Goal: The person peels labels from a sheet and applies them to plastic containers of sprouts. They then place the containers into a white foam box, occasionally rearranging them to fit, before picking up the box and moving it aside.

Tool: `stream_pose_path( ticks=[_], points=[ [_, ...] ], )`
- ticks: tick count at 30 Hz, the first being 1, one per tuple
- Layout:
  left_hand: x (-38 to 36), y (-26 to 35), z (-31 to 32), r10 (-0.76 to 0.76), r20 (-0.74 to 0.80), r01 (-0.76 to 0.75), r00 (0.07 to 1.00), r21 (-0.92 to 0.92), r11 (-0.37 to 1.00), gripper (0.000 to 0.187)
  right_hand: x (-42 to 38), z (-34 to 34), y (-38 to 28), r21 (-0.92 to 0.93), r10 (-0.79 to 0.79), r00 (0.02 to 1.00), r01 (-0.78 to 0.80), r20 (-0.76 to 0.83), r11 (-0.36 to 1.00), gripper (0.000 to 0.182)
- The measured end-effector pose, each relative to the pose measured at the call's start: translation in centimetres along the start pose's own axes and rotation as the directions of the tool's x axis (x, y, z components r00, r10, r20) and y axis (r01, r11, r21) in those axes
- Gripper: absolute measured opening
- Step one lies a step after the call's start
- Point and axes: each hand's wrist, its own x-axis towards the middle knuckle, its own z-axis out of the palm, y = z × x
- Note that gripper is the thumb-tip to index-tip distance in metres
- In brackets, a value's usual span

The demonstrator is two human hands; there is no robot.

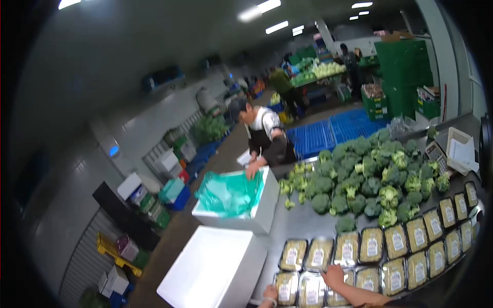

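Observation:
Rows of clear-lidded black trays [372,244] hold pale, grainy-looking food and carry white labels; they lie on the metal table [280,226]. At the near left end of the front row, my left hand [270,294] grips the left edge of a labelled tray [286,288]. My right hand [334,276] is closed at the upper right edge of the neighbouring labelled tray [311,290]. Both hands' fingertips are partly hidden. Behind the trays rises a large heap of broccoli [359,174].
An open white foam box [205,267] stands left of the table. Beyond it, a person [264,133] handles a green plastic bag [231,192] in another foam box [267,205]. Blue pallets [334,133] lie behind. At right sit a calculator [435,154] and a beige basket [460,149].

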Motion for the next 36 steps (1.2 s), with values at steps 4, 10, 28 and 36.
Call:
stream_pose_path(
  ticks=[4,10,28,36],
  points=[
    [-1.0,0.3,-0.4,-0.051,0.062,0.055,0.997,-0.063,0.997,0.034,0.0,-0.1,-0.9,-0.014,-0.011,0.997,0.01,-0.081,1.0,0.04],
    [-4.4,2.0,-3.7,0.127,-0.135,-0.161,0.983,-0.284,0.945,0.023,-0.4,-1.5,-0.2,0.025,-0.192,0.98,0.191,0.057,0.981,0.028],
    [-5.6,6.0,-40.0,-0.124,-0.399,-0.334,0.908,-0.871,0.36,0.018,1.0,-5.8,-0.4,-0.014,-0.45,0.785,0.503,0.426,0.864,0.033],
    [25.0,-15.0,-24.5,-0.434,-0.314,0.218,0.844,-0.539,0.814,0.031,-1.4,-13.1,-9.0,-0.203,-0.481,0.79,0.579,0.38,0.79,0.029]
  ],
)
